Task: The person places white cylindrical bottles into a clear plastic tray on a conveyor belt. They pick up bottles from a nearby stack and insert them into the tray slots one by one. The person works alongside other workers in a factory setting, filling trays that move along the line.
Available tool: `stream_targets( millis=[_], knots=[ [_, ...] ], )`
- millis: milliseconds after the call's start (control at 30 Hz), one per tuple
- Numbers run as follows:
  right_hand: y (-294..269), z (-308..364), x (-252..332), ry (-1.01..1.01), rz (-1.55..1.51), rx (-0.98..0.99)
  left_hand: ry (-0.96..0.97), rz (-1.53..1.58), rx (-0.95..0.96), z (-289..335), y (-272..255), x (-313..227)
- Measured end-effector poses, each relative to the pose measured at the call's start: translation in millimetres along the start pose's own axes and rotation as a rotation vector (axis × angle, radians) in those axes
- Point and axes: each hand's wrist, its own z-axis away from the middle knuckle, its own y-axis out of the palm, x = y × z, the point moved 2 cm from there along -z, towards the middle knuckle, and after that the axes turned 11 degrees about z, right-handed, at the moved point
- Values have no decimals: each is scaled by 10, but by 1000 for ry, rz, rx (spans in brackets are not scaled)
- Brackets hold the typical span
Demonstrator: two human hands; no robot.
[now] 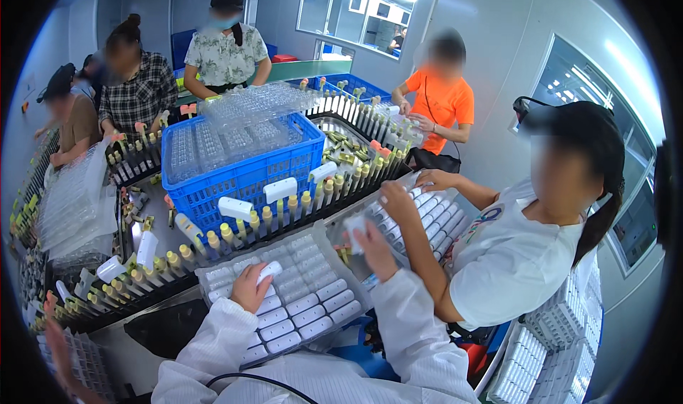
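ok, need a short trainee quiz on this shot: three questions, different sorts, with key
1. Multiple choice: what does the person's left hand hold?
A) a roll of tape
B) a white casing
C) a screwdriver

2. True or false: every compartment of the clear tray in front of the person is filled.

3. Fill in: the large crate that holds moulded plastic sheets is coloured ____.

Key: 1: B. 2: False; compartments toward the far side are empty, while white casings fill nearer ones. 3: blue.
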Motion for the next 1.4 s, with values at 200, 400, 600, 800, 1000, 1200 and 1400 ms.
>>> stream_targets(
  millis=[200,400,600,800,1000,1200,1400],
  knots=[
    [-763,-1064,614,-104,537,-372,5,38,-55,-27,-10,37],
    [-1312,-1986,499,-254,1083,-656,-87,105,-96,-50,-1,124],
    [-1135,-2469,-23,92,555,-246,-113,132,-120,-32,12,206],
    [-680,-2537,-50,133,1131,-434,-279,177,-107,-13,7,220],
    [-234,-2516,297,-17,1426,-127,-279,154,-100,-30,-6,194],
    [235,-2466,105,58,1477,-13,-212,156,-115,-41,27,188],
    [610,-1928,198,-272,1352,-123,-253,213,-102,-35,8,147]
  ],
)
